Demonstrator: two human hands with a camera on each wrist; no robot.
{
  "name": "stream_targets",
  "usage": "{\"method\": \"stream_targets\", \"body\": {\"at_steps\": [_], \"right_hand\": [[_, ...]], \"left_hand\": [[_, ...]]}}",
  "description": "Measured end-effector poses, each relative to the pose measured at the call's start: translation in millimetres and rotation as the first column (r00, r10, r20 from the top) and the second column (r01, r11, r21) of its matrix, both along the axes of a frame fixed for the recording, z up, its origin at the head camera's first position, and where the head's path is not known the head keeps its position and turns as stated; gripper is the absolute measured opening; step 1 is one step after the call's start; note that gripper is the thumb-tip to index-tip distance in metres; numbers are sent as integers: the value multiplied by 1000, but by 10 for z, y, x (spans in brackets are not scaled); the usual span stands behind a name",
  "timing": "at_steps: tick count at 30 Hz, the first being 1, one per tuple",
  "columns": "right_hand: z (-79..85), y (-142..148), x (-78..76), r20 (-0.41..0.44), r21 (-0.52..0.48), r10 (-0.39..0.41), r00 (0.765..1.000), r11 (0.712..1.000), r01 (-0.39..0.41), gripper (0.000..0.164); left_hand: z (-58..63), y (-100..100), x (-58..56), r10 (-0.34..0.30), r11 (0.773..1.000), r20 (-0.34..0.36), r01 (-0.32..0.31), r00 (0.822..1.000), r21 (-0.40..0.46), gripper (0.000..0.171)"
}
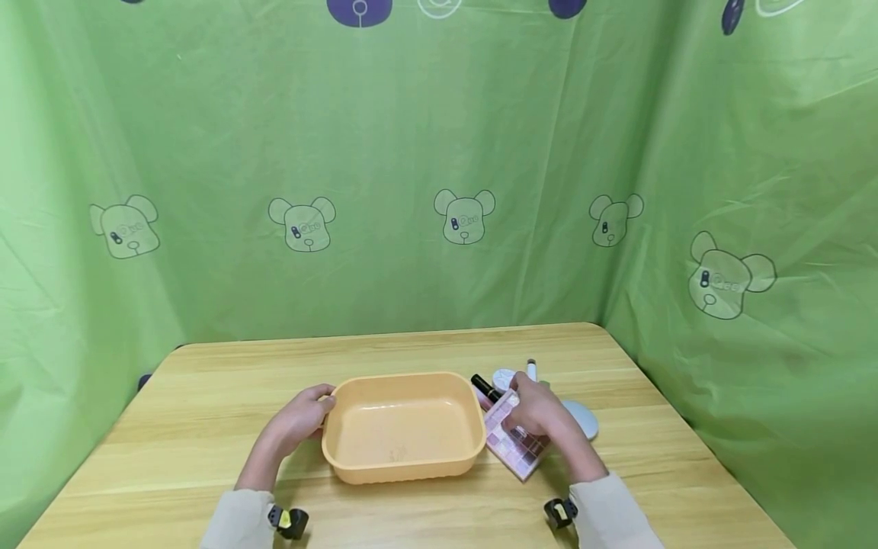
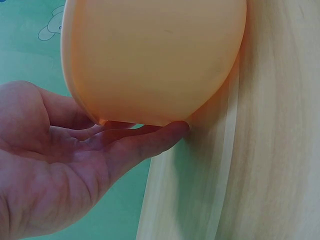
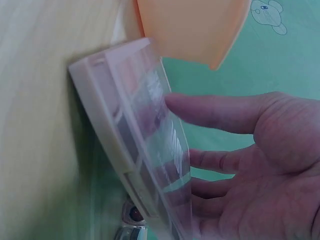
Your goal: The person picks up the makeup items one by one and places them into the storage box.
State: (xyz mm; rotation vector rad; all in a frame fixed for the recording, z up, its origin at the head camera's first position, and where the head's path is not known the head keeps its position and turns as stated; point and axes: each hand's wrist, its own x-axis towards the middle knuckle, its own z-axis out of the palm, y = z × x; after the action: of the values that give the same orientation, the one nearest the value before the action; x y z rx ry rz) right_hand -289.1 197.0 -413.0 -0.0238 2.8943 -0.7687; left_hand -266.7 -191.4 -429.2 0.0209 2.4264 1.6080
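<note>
An orange plastic basin (image 1: 405, 428) stands on the table, its inside bare. My left hand (image 1: 299, 418) grips the basin's left end. In the left wrist view, the thumb is at the rim and the fingers lie against the basin's outer wall (image 2: 155, 60). Right of the basin, my right hand (image 1: 537, 408) holds a pink eyeshadow palette (image 1: 513, 455) with a clear lid. The right wrist view has the palette (image 3: 145, 125) tilted, its near edge lifted off the table, with the thumb on the lid and the other fingers partly hidden behind it.
Around the right hand lie a black-capped tube (image 1: 484, 386), a white round case (image 1: 503, 379), a white stick (image 1: 531, 370) with a dark end and a pale round item (image 1: 581, 419). The wooden table (image 1: 171, 457) is enclosed by a green curtain (image 1: 384, 290).
</note>
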Motion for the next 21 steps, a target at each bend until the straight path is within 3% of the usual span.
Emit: {"method": "stream_targets", "body": {"at_steps": [5,21], "right_hand": [[20,35,-14,-3,-31,4,1000,1000,-4,64],[116,131,13,-21,2,13,1000,1000,-13,45]], "left_hand": [[-4,0,-1,1,1000,0,-1,1000,6,39],[-11,2,-12,0,1000,5,0,1000,22,39]]}}
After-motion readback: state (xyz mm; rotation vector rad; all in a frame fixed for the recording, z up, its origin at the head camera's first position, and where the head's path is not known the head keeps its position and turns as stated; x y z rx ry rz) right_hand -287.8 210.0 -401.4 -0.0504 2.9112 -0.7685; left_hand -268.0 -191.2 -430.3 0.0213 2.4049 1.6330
